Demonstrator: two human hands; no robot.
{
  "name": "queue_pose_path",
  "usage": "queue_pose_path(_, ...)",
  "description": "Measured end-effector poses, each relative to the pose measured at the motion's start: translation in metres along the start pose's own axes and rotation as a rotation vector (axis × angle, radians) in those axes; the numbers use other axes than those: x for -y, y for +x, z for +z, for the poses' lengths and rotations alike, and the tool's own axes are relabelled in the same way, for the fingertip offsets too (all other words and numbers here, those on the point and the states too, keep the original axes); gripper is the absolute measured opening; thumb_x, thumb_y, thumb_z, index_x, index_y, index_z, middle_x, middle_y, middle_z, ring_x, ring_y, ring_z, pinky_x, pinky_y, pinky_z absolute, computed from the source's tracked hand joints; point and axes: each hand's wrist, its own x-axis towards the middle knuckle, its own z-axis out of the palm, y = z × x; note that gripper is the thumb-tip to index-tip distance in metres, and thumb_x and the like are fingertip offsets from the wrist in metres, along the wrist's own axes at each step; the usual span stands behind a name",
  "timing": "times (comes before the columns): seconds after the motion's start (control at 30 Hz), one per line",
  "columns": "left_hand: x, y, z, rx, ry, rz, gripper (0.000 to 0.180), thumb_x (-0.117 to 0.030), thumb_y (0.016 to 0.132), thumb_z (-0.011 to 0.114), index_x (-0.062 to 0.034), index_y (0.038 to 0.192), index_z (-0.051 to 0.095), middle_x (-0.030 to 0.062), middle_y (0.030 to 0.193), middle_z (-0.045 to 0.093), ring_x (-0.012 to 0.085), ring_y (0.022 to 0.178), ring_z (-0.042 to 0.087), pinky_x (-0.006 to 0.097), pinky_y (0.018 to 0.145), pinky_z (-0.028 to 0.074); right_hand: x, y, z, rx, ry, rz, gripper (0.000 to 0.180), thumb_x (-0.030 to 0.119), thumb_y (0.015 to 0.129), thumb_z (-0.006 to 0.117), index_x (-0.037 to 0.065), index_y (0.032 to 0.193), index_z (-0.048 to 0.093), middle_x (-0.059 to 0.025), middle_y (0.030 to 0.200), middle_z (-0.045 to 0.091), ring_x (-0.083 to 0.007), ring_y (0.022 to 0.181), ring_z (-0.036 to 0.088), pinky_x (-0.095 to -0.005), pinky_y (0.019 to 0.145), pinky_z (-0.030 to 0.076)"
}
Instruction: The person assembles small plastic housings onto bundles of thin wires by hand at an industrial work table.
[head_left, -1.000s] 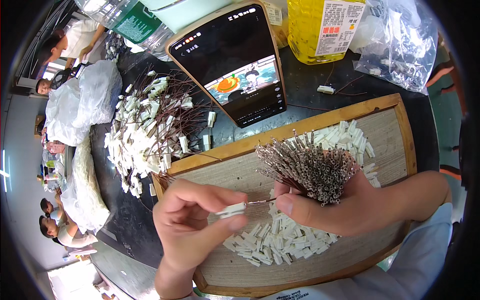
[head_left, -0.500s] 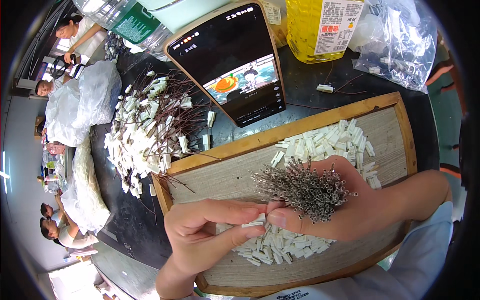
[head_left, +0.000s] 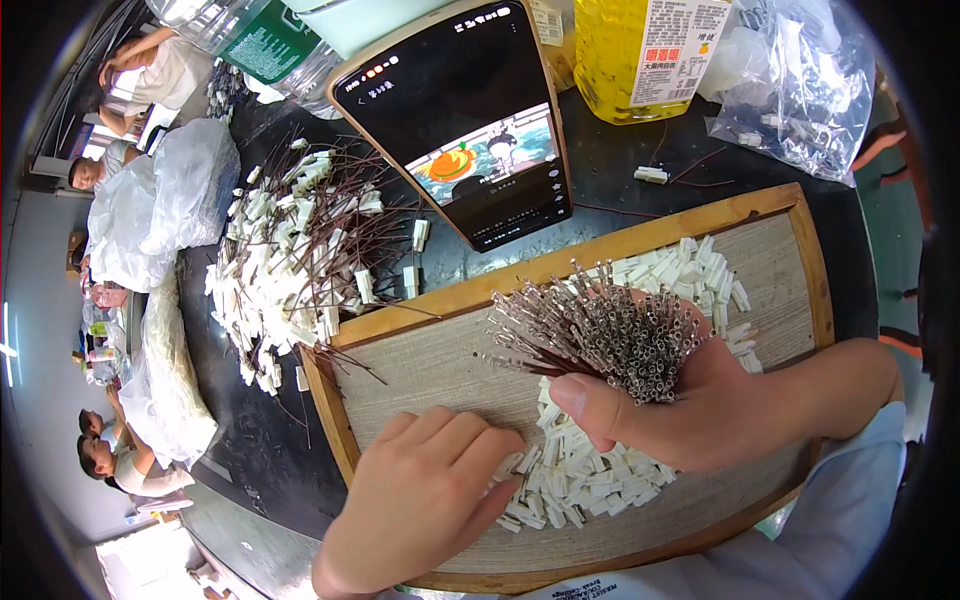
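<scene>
A thick bundle of thin brown wires with small metal terminals on their ends fans out from my right hand, which is closed around it. Its thumb points left along the near side of the bundle. Lower left, my left hand is bent over the near heap of small white plastic connector housings. The thumb and forefinger curl together there among the housings; whether a piece is between them is not plain. Both hands are over a shallow wood-framed tray with a grey wood-grain bottom.
More white housings lie at the tray's far side. Left of it is a pile of wired connectors. A phone stands beyond, beside a yellow liquid bottle, a clear bottle and a plastic bag. Other people sit far left.
My left hand has dropped from the wire tips to the housings, turning its back upward. The right hand's thumb has lifted away from the left fingers, and the bundle has tilted up slightly.
</scene>
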Motion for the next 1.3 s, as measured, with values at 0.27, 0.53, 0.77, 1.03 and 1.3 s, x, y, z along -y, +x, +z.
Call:
queue_pose_path(0.27, 0.0, 0.003, 0.016, -0.012, 0.184, -0.085, 0.032, -0.008, 0.069, 0.06, -0.0049, 0.1, 0.054, 0.007, 0.082, 0.052, 0.0216, 0.075, 0.054, 0.032, 0.065, 0.041, -0.002, -0.002, -0.001, -0.021, 0.016, 0.072, 0.015, 0.015, 0.08, 0.067, 0.004, 0.088, 0.061, -0.0001, 0.074, 0.06, -0.0071, 0.069, 0.056, -0.0215, 0.062, 0.045)
queue_pose_path(0.53, 0.013, 0.006, 0.012, -0.747, -0.938, 0.062, 0.013, 0.004, 0.081, 0.054, 0.0044, 0.094, 0.057, 0.0137, 0.091, 0.054, 0.0242, 0.082, 0.061, 0.033, 0.072, 0.049, 0.009, -0.005, -0.005, 0.004, -0.065, 0.195, 0.016, 0.014, 0.079, 0.069, 0.005, 0.09, 0.061, 0.0008, 0.075, 0.061, -0.0051, 0.069, 0.056, -0.021, 0.062, 0.046)
queue_pose_path(0.77, 0.015, 0.004, 0.018, -0.669, -1.173, 0.063, 0.016, -0.003, 0.087, 0.054, 0.0056, 0.1, 0.052, 0.0225, 0.095, 0.061, 0.0291, 0.09, 0.062, 0.037, 0.081, 0.048, 0.004, -0.005, -0.004, 0.061, 0.081, 0.132, 0.025, 0.008, 0.082, 0.065, 0.001, 0.104, 0.055, 0.0039, 0.08, 0.058, 0.0004, 0.072, 0.049, -0.0175, 0.059, 0.04)
queue_pose_path(1.03, 0.012, 0.007, 0.021, -0.598, -1.225, 0.09, 0.015, 0.004, 0.085, 0.052, 0.007, 0.1, 0.052, 0.0244, 0.1, 0.061, 0.0281, 0.097, 0.061, 0.034, 0.086, 0.047, 0.006, -0.006, -0.009, 0.051, -0.014, 0.194, 0.023, 0.005, 0.082, 0.064, 0.001, 0.103, 0.057, 0.0032, 0.082, 0.06, -0.0007, 0.074, 0.051, -0.0183, 0.06, 0.042)
queue_pose_path(1.3, 0.002, 0.004, 0.012, -0.552, -0.937, 0.071, 0.012, 0.011, 0.08, 0.055, 0.0071, 0.091, 0.059, 0.0245, 0.101, 0.061, 0.0283, 0.097, 0.062, 0.032, 0.082, 0.051, -0.004, -0.002, -0.004, 0.087, -0.106, 0.019, 0.018, 0.022, 0.085, 0.063, 0.004, 0.089, 0.063, -0.0017, 0.075, 0.063, -0.0074, 0.067, 0.058, -0.0207, 0.058, 0.046)
